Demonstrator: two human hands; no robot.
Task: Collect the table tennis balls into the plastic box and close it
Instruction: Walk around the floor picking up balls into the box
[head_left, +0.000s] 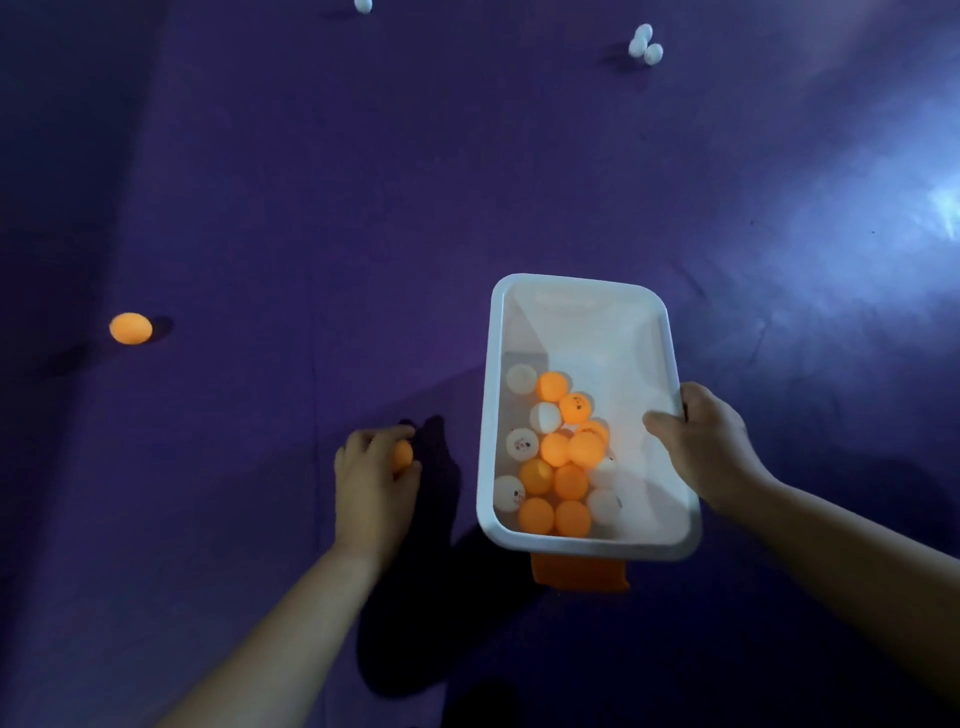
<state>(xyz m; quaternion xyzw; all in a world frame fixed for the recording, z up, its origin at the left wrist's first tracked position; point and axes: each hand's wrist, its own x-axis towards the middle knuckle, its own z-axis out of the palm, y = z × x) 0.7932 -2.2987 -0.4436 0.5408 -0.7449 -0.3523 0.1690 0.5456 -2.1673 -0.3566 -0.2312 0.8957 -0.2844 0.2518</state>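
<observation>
A white plastic box (584, 291) without a lid is tilted toward me above the purple floor. Several orange and white balls (558, 457) lie in its near end. My right hand (701, 441) grips the box's right rim, thumb inside. To the left of the box, my left hand (371, 478) curls around an orange ball (402, 454) just above the floor. Another orange ball (130, 328) lies far left. A cluster of white balls (644, 44) sits at the far right, and one white ball (363, 5) at the top edge.
A purple cloth (311, 208) covers the whole floor, with creases and a bright glare at the right. An orange flat piece (579, 574) shows under the box's near edge. Dark shadows lie between my arms.
</observation>
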